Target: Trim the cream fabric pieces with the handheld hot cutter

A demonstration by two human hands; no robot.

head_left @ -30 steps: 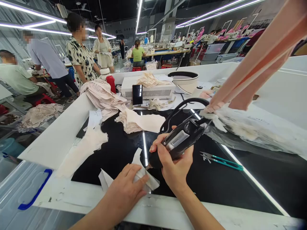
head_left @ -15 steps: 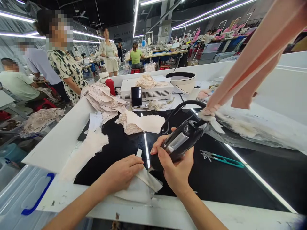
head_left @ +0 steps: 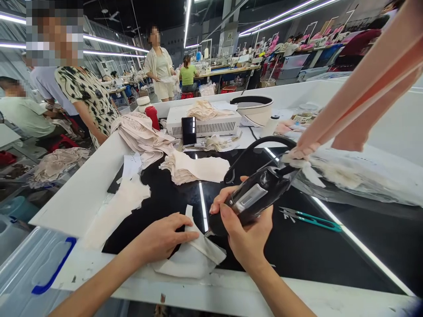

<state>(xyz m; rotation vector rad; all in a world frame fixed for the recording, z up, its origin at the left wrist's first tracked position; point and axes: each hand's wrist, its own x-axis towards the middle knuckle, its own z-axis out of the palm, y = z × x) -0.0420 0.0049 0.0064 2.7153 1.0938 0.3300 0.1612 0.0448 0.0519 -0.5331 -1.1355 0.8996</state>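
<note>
We had the cloth (head_left: 185,263) near the front of the table (head_left: 313,259). Our left grip (head_left: 165,237) rested on it, fingers spread. Our right grip (head_left: 249,237) was wrapped around the tool (head_left: 249,200), its tip by the cloth. Snips (head_left: 315,218) lay right; a cloth pile (head_left: 201,169) lay behind.

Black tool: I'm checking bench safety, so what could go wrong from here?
If the right hand slips, the black tool might hit the left hand, close by on the pale cloth. The cloth, partly folded, could shift or crease. The looped cord might drag the nearby cloth stack.
</note>
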